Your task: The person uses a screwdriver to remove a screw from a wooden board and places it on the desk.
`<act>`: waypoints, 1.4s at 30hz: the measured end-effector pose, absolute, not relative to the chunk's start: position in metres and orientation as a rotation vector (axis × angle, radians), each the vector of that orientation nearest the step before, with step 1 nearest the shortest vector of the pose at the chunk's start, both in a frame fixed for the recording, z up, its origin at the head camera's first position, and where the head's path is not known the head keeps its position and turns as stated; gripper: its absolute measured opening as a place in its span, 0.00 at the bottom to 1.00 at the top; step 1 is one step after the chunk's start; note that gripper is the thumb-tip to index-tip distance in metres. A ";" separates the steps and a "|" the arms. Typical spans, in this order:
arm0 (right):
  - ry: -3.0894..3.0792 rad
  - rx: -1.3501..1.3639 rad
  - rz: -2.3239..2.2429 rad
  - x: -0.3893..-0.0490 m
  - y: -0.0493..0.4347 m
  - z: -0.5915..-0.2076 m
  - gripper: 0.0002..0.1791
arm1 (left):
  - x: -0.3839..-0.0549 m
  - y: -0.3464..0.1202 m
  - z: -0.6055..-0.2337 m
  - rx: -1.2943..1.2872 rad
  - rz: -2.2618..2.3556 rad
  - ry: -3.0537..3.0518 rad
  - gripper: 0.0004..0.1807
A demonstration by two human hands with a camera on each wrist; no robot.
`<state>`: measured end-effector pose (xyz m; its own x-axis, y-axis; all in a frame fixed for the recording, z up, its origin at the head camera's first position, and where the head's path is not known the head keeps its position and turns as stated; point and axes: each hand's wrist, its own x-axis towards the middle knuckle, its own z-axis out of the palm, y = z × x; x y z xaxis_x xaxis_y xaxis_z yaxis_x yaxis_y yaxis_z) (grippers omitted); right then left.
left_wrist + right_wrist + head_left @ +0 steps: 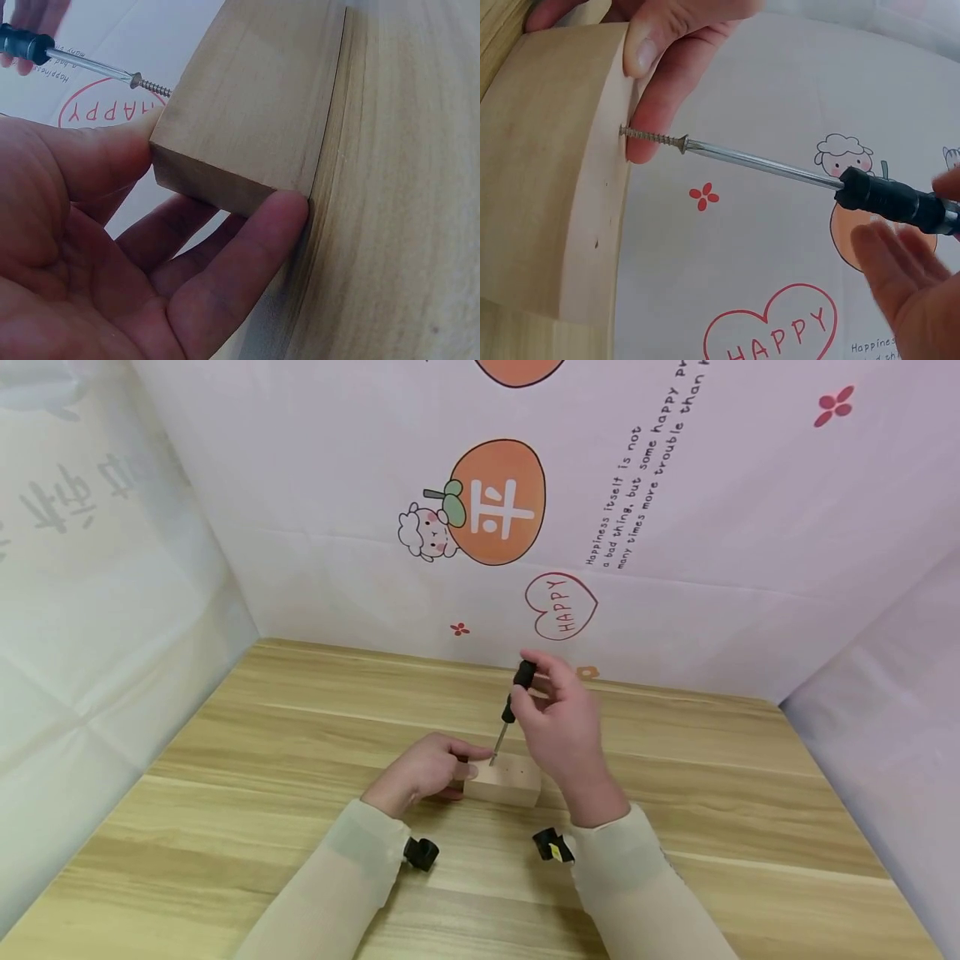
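Observation:
A pale wooden block lies on the table in the head view. My left hand grips its left end, thumb at the top edge and fingers along the end, as the left wrist view shows. My right hand holds a screwdriver by its black handle, tilted with the tip down and left. In the right wrist view the shaft meets the head of a screw. That screw stands mostly out of the block, its point in the top face. Small dark holes mark the same face.
The wood-grain tabletop spreads around the block. Behind it rises a white printed sheet with orange fruit, a heart and lettering. White cloth hangs at the left side. Black camera mounts sit at both wrists.

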<state>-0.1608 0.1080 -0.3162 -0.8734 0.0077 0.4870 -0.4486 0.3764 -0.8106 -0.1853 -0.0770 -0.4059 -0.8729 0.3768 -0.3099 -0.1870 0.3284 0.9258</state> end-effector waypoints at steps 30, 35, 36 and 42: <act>-2.264 0.366 1.427 -0.161 0.106 -0.314 0.21 | -0.186 -0.076 -0.408 0.165 1.570 2.126 0.17; -2.268 0.340 1.403 -0.160 0.106 -0.314 0.19 | -0.186 -0.076 -0.408 0.168 1.561 2.136 0.17; -2.266 0.342 1.407 -0.160 0.107 -0.314 0.19 | -0.186 -0.076 -0.408 0.167 1.561 2.137 0.17; -2.277 0.350 1.397 -0.162 0.106 -0.314 0.22 | -0.186 -0.076 -0.407 0.167 1.561 2.137 0.17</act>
<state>-0.1624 0.1059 -0.3145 -0.8693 0.0154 0.4940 -0.4335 0.4563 -0.7771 -0.1858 -0.0763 -0.4066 -0.8752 0.3723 -0.3090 -0.1811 0.3400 0.9228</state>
